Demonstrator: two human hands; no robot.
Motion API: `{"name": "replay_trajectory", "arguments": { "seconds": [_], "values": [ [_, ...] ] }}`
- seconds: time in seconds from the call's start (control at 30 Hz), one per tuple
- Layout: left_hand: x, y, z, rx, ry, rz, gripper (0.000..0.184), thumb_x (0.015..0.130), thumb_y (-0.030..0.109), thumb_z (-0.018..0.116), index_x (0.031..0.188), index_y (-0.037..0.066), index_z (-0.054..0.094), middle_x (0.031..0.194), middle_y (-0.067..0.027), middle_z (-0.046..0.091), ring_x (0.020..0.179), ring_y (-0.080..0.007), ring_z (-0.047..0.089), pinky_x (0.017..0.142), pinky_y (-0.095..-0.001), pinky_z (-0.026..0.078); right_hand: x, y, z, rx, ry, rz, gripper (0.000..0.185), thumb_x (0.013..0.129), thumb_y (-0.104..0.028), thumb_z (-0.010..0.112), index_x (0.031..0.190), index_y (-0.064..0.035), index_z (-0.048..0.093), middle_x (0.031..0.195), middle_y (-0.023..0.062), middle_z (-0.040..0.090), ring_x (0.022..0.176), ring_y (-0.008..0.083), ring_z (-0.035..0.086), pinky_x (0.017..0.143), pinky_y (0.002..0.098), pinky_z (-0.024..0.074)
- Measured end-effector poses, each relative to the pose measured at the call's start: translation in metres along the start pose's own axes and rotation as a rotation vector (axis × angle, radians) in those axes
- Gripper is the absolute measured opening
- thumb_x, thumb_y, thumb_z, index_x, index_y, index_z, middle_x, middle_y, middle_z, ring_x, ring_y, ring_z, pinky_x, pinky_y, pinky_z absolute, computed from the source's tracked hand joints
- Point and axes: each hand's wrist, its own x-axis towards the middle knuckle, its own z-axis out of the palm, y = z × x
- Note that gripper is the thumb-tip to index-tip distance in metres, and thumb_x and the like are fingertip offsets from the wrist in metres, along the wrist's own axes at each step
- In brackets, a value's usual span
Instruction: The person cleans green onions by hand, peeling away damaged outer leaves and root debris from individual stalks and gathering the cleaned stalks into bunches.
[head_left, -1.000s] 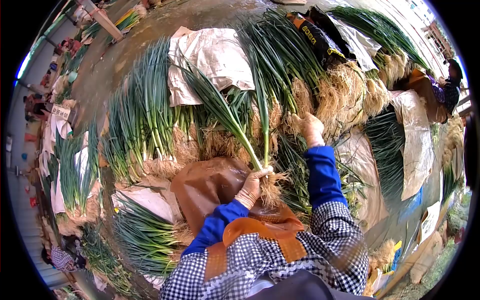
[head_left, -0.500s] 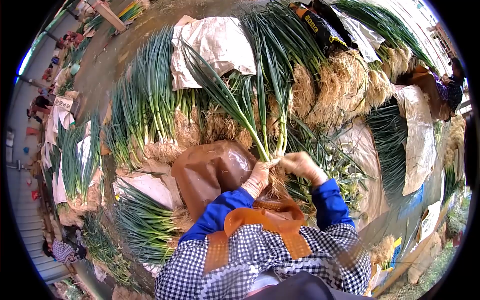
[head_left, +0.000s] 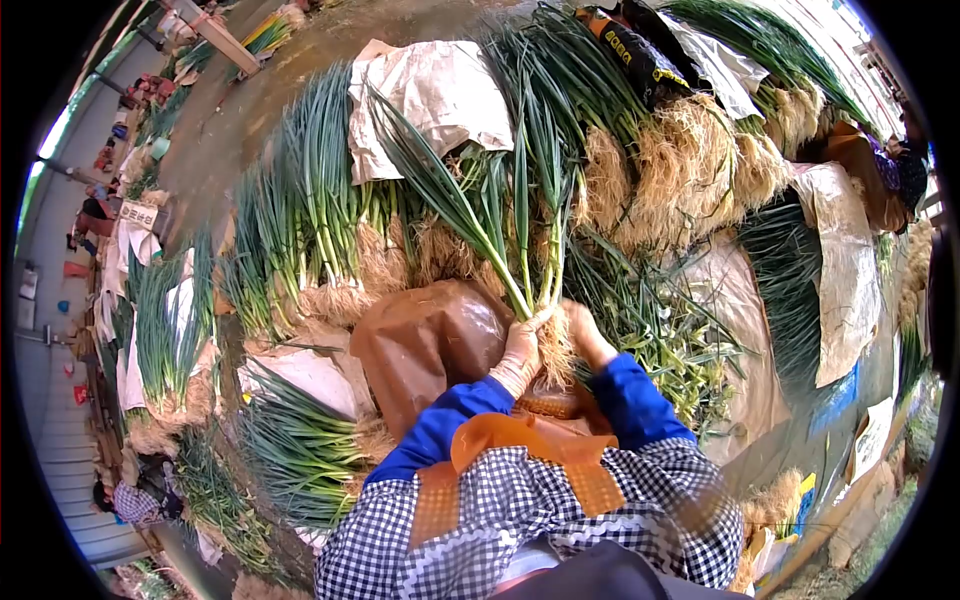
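My left hand [head_left: 520, 352] is closed around the lower stems of a few green onions [head_left: 521, 290], whose leaves fan out upward. Pale stringy roots [head_left: 556, 352] hang just below the grip. Touching the roots and stem bases from the right is my right hand [head_left: 588, 334]; its fingertips are partly hidden behind them, so its hold cannot be made out. A brown apron [head_left: 430, 340] covers my lap beneath the hands. Beyond the held stems lie rows of green onions [head_left: 320, 200] with their roots toward me.
A pale sheet [head_left: 432, 105] lies over the far onions, near a black bag [head_left: 640, 60]. Loose leaves [head_left: 680, 350] are heaped at right. Another onion pile [head_left: 305, 450] lies at lower left. A person [head_left: 895, 170] sits at far right, another [head_left: 140, 500] at lower left.
My right hand has come back from the far root pile to my left hand, bringing more stems into the bunch. Since the middle frame it has shifted slightly down behind the roots.
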Motion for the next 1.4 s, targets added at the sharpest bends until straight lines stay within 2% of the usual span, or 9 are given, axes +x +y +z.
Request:
{"name": "replay_trajectory", "arguments": {
  "seconds": [0.03,0.1,0.2,0.57,0.83,0.9,0.97,1.23,1.4],
  "values": [
    [0.005,-0.001,-0.008,0.039,-0.014,-0.004,0.02,0.08,0.008,0.062,0.098,-0.001,0.062,0.084,-0.0071,0.064,0.069,-0.017,0.062,0.064,-0.0273,0.051,-0.024,0.044,0.002,-0.484,-0.104,-0.26,0.032,0.088,-0.035,0.05,0.095,-0.0069,0.063,0.075,0.0071,0.064,0.066,0.0212,0.062,0.06,0.0308,0.0497],
    [-0.007,0.006,0.005,0.049,0.004,0.011,0.019,0.079,0.005,0.063,0.098,0.0,0.062,0.084,-0.0058,0.064,0.07,-0.0159,0.061,0.065,-0.0265,0.051,-0.052,-0.042,-0.075,-0.812,-0.468,0.323,0.038,0.087,-0.044,0.05,0.097,-0.0087,0.061,0.077,0.0124,0.064,0.07,0.0271,0.063,0.065,0.0359,0.0505],
    [-0.003,-0.004,0.002,0.213,-0.077,0.108,0.019,0.077,0.001,0.063,0.096,0.002,0.063,0.082,-0.0039,0.063,0.071,-0.0139,0.06,0.067,-0.0251,0.049,-0.024,-0.082,-0.111,-0.844,-0.132,0.527,0.05,0.085,-0.054,0.049,0.088,-0.0049,0.059,0.075,0.0131,0.063,0.066,0.0261,0.062,0.062,0.0379,0.0499],
    [0.001,-0.013,0.003,0.329,0.004,0.253,0.034,0.076,-0.009,0.059,0.107,0.002,0.056,0.096,-0.0031,0.061,0.084,-0.0135,0.057,0.077,-0.0261,0.047,0.043,-0.169,-0.09,-0.829,0.178,-0.018,0.038,0.086,-0.037,0.053,0.058,-0.0105,0.053,0.052,0.0093,0.055,0.048,0.0281,0.057,0.045,0.0373,0.0455],
    [0.006,-0.017,0.003,0.327,-0.029,0.28,0.027,0.074,-0.008,0.063,0.099,0.0,0.061,0.087,-0.0041,0.064,0.072,-0.0114,0.058,0.065,-0.0225,0.047,-0.054,-0.11,-0.144,-1.17,-0.59,-0.008,0.042,0.09,-0.044,0.044,0.072,-0.0114,0.063,0.066,0.0071,0.064,0.059,0.0197,0.064,0.054,0.0345,0.0508],
    [0.006,-0.019,0.006,0.29,-0.075,0.258,0.029,0.074,-0.008,0.062,0.101,0.0,0.06,0.085,-0.0037,0.064,0.07,-0.0104,0.057,0.063,-0.0215,0.047,-0.016,-0.127,-0.138,-1.053,-0.566,0.428,0.049,0.083,-0.057,0.05,0.078,-0.0099,0.063,0.065,0.0086,0.063,0.059,0.0172,0.063,0.054,0.0337,0.0504],
    [0.005,-0.023,0.001,0.321,-0.002,0.208,0.024,0.072,-0.008,0.063,0.094,0.001,0.058,0.081,-0.0024,0.061,0.068,-0.0124,0.056,0.062,-0.0233,0.047,0.01,-0.156,-0.113,-0.741,0.035,0.152,0.059,0.074,-0.065,0.055,0.076,-0.0064,0.061,0.06,0.0116,0.06,0.057,0.027,0.061,0.051,0.0387,0.047],
    [0.013,-0.025,-0.008,0.414,0.064,0.254,0.022,0.074,-0.007,0.057,0.094,0.002,0.058,0.078,-0.0039,0.06,0.067,-0.0131,0.056,0.059,-0.0257,0.047,0.04,-0.195,-0.079,-0.756,-0.152,0.237,0.035,0.089,-0.036,0.046,0.073,-0.0098,0.062,0.064,0.0133,0.061,0.062,0.0314,0.062,0.06,0.0413,0.0498],
    [0.008,-0.016,-0.003,0.246,0.037,0.203,0.012,0.08,-0.002,0.057,0.092,0.0,0.06,0.074,-0.0021,0.06,0.058,-0.0126,0.056,0.054,-0.0236,0.047,-0.059,-0.222,-0.123,0.239,-0.446,0.581,0.025,0.091,-0.025,0.049,0.087,-0.0029,0.059,0.065,0.0021,0.054,0.057,0.0089,0.051,0.054,0.0259,0.0435]
  ]
}}
